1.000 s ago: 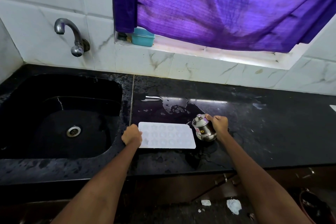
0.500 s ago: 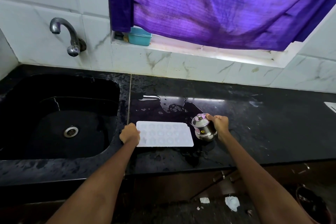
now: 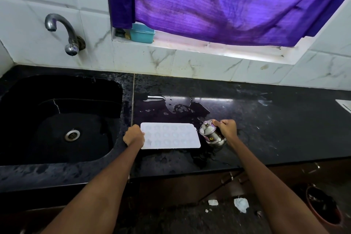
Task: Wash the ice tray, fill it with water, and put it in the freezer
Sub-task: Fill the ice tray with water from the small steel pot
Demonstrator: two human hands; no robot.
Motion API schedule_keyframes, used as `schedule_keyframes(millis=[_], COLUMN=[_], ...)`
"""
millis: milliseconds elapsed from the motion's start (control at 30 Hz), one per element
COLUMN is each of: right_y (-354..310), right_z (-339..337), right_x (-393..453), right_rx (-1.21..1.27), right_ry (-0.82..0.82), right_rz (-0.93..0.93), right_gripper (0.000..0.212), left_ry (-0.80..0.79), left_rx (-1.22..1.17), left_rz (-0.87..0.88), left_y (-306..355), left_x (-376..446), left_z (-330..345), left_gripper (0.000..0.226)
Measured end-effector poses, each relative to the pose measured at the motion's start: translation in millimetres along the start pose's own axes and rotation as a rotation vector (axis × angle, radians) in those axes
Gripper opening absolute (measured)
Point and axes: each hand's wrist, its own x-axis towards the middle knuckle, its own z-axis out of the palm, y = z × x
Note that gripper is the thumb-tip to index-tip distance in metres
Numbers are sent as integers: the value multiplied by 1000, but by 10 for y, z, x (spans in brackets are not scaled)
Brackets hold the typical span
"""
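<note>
A white ice tray (image 3: 171, 136) with rows of small round moulds lies flat on the wet black counter (image 3: 266, 119), just right of the sink. My left hand (image 3: 133, 137) grips the tray's left edge. Beside the tray's right end, my right hand (image 3: 227, 127) holds a small steel jug (image 3: 211, 135) by its far side. The jug leans left, its lidded top close to the tray's upper right corner. No water stream is visible.
A black sink (image 3: 57, 119) with a metal drain fills the left side, under a wall tap (image 3: 62, 32). A water puddle (image 3: 180, 108) lies behind the tray. A teal box (image 3: 142, 33) sits on the window ledge under a purple curtain (image 3: 228, 2). Paper scraps and a bin lie on the floor.
Both hands keep their holds on the tray and the jug. The jug stays tilted at the tray's right end; only the camera view has shifted slightly.
</note>
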Motion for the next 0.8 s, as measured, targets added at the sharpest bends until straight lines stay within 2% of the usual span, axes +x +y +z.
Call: schedule_keyframes(millis=[433,800], right_y=[-25,-51], right_z=[-10,20], right_x=[-34,-12], right_rx=[-95,-54], right_ry=[-6,11], right_rz=[-38,-59], right_gripper=[61,63], left_ry=[-3,-4], left_rx=[0,20], left_rz=[-7,9], left_y=[-3,-11], left_x=[-12,-8], left_z=[-9,-2], left_gripper=[32,30])
